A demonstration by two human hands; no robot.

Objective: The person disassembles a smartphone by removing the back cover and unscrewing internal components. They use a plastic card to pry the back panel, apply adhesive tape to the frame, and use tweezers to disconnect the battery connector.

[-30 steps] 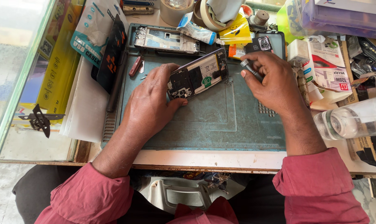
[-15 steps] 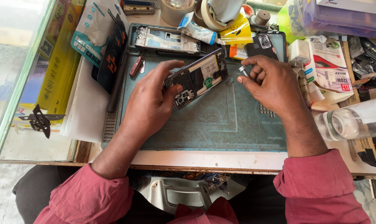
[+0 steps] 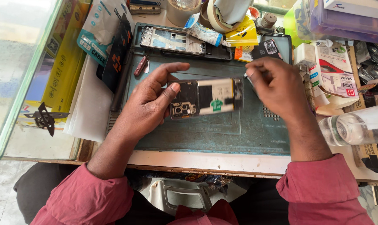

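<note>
Head view. Fingers of left hand (image 3: 149,106) clamped on opened phone (image 3: 205,97), held above green mat (image 3: 222,133); right hand (image 3: 272,85) pinched on small tool at its right end. Clear bottle (image 3: 355,127) lying at right, contents unclear. Phone now level, earlier tilted.

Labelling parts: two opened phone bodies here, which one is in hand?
The opened phone with the battery showing, held by the left hand above the mat. The other, a bare frame, lies untouched at the mat's far edge.
</note>
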